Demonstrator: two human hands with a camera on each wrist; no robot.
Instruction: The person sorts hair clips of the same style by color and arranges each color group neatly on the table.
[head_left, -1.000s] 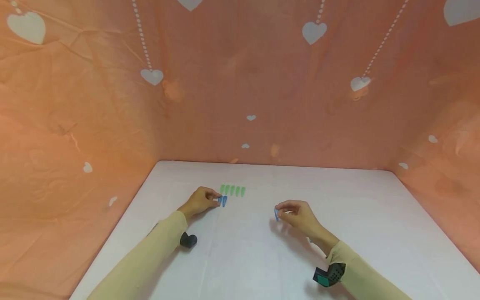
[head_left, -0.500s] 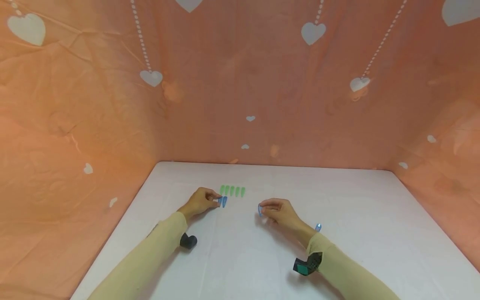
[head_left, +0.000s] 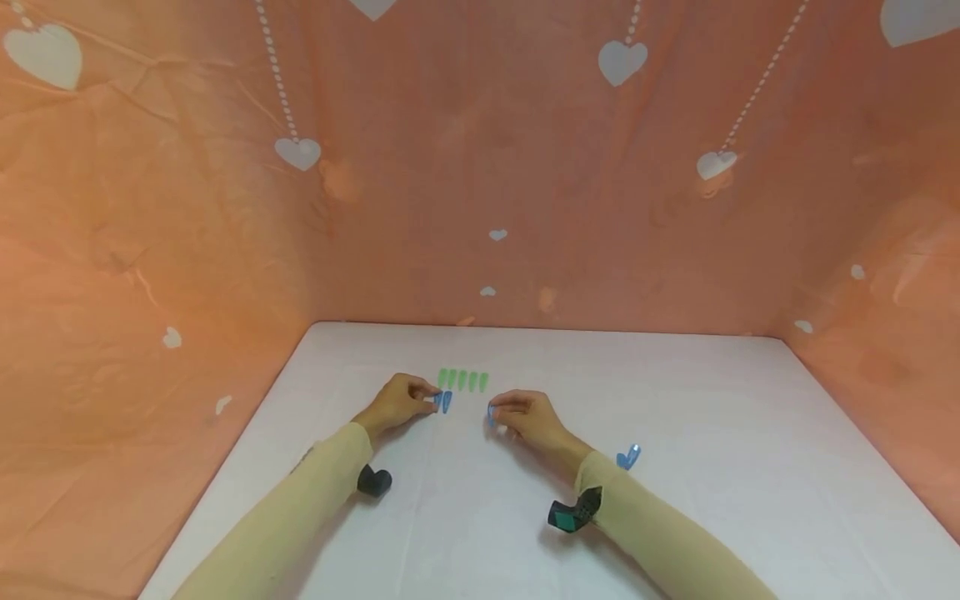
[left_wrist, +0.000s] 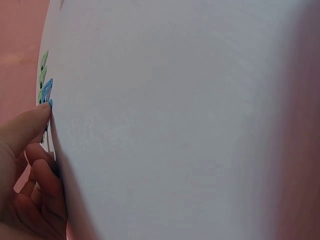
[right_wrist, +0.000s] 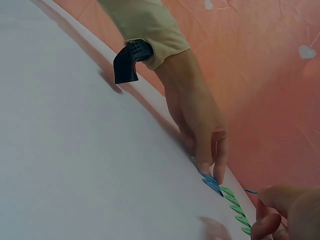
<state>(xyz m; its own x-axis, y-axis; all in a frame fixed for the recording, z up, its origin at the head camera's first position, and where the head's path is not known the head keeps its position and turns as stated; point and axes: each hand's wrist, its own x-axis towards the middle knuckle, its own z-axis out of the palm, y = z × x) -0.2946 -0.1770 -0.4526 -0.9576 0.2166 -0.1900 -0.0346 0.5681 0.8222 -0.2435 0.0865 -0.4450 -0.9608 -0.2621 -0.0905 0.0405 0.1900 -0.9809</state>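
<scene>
Head view: L hand [head_left: 397, 402] pinches blue clip [head_left: 438, 400] nr tbl's far edge [head_left: 570, 336], R hand [head_left: 529, 418] 2nd clip [head_left: 491, 416]. Prob. row-making; nxt, add 2nd.

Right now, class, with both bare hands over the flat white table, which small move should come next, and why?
Probably the right hand should lower its slim blue teardrop-shaped clip onto the table, just right of the two similar blue clips at the left hand: those are side by side in front of five tapered green clips, so the blue row looks shorter.
</scene>
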